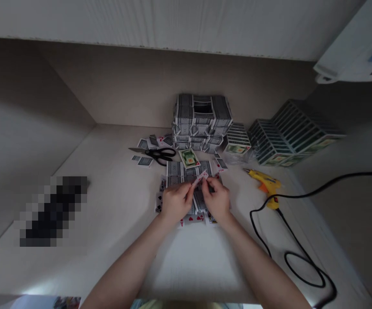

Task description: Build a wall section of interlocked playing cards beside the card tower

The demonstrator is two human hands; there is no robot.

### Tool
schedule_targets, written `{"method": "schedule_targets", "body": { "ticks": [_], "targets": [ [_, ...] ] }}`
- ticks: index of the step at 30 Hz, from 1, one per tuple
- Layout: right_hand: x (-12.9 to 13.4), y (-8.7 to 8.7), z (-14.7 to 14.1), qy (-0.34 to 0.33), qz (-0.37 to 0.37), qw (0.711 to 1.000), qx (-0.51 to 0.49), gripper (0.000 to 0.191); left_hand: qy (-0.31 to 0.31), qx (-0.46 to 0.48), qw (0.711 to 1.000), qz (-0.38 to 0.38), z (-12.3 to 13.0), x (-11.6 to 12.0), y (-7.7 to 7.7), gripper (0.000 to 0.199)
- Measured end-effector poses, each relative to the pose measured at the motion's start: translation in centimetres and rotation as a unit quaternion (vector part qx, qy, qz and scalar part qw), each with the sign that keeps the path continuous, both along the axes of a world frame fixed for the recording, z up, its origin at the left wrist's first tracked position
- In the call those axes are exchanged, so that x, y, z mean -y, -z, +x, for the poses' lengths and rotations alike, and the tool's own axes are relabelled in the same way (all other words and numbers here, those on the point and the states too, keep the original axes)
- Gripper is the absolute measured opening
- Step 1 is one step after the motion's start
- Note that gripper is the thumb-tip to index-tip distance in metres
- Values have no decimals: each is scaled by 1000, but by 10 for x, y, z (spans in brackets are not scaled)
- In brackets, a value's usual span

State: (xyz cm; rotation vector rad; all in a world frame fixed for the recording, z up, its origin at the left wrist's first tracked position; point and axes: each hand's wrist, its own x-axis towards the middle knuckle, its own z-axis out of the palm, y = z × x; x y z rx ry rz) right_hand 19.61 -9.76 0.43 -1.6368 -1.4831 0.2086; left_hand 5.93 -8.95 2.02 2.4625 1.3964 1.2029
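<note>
A playing card [199,178] is pinched between both of my hands, its pale face with red marks partly showing. My left hand [176,201] closes on its lower left end, and my right hand [216,198] grips its right side. Under them lies a panel of overlapped playing cards [174,171], mostly backs up, with card faces sticking out at the edges. Just beyond my hands a green and white card box [189,159] rests on the panel's far edge. My palms and wrists hide much of the panel's middle.
Black-handled scissors [155,152] lie among cut card pieces at the left. Behind stands a box built of cards [202,120]. Stacked card packs [279,141] fill the back right. A yellow glue gun [266,184] with a black cord lies right. A pixelated dark object [55,212] is left.
</note>
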Motion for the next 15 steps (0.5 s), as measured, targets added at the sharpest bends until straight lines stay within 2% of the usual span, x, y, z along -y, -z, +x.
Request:
{"method": "schedule_targets", "body": {
  "ticks": [5,10,15],
  "targets": [
    [1,2,-3,25,-9,999,38,23,48,-8,999,12,6,7,0,15],
    [0,-1,-2,16,18,1000,-7,19,0,-2,1000,5,3,5,1,22],
    [-3,-3,2,-48,-21,998,-28,20,-40,26,999,-23,0,-1,2,22]
  ]
}}
